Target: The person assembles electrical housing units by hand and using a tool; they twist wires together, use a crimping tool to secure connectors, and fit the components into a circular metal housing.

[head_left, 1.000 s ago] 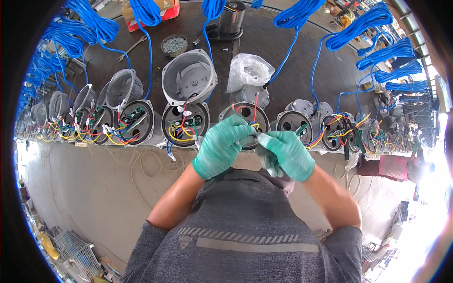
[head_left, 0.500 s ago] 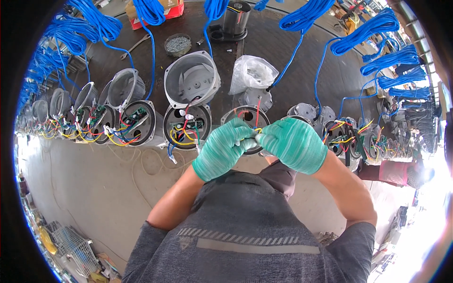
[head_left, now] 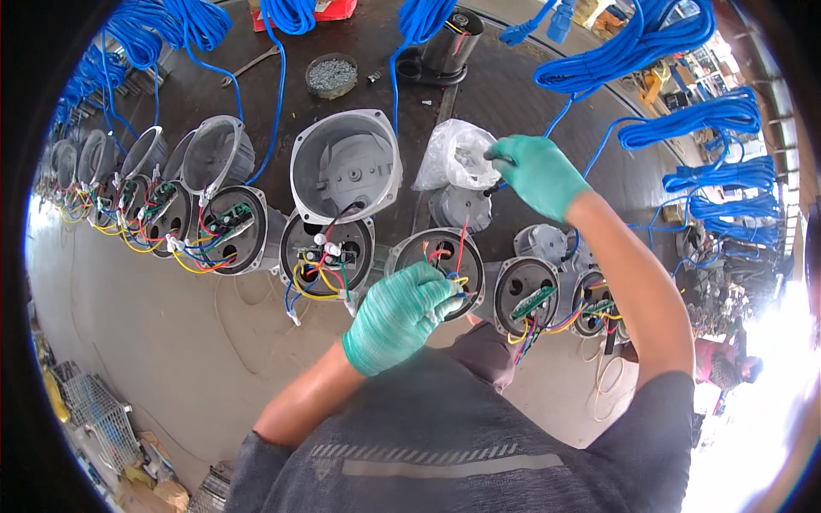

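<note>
In the head view, thin wires [head_left: 463, 281] are pinched between the closed fingers of the gloved left hand [head_left: 398, 316], before a round grey housing [head_left: 475, 267]. The gloved right hand [head_left: 540, 175] is held, fingers partly curled, at the edge of a clear plastic bag [head_left: 446, 158] on the counter [head_left: 500, 98]; its grip cannot be told.

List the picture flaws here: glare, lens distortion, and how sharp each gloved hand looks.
Head view: white glare burns out the lower right side; head view: round grey housings shrink and crowd toward the left rim, with black corners around the fisheye circle; head view: the left hand shows its glove's streaks clearly, while the right hand looks smoother, perhaps slightly motion-blurred.
</note>
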The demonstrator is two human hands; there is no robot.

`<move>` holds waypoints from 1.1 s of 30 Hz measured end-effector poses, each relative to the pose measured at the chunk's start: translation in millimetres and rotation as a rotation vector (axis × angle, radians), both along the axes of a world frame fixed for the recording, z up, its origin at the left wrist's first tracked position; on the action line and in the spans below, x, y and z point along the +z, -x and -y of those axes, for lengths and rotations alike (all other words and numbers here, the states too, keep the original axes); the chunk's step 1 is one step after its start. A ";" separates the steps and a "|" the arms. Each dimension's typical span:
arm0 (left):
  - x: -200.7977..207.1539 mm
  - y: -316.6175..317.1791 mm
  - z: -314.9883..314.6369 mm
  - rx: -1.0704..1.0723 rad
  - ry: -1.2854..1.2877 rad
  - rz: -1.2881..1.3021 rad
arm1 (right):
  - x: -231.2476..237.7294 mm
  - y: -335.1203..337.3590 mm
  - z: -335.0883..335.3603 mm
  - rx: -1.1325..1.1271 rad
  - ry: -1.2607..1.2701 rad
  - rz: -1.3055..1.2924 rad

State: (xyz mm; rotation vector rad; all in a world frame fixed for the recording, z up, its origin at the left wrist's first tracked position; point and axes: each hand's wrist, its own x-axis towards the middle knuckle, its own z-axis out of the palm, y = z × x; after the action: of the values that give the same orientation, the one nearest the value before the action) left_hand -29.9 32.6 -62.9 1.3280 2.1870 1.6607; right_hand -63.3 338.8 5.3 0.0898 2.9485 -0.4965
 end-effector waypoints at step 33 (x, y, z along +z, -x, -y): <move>-2.2 -3.0 -7.0 0.066 -0.046 0.076 | 60.8 -121.8 85.4 -0.415 0.795 0.019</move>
State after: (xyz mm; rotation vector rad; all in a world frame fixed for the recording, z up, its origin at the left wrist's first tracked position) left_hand -26.9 39.5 -65.1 1.1950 2.1850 1.7647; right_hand 58.6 253.4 66.1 0.5980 2.4756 -1.6446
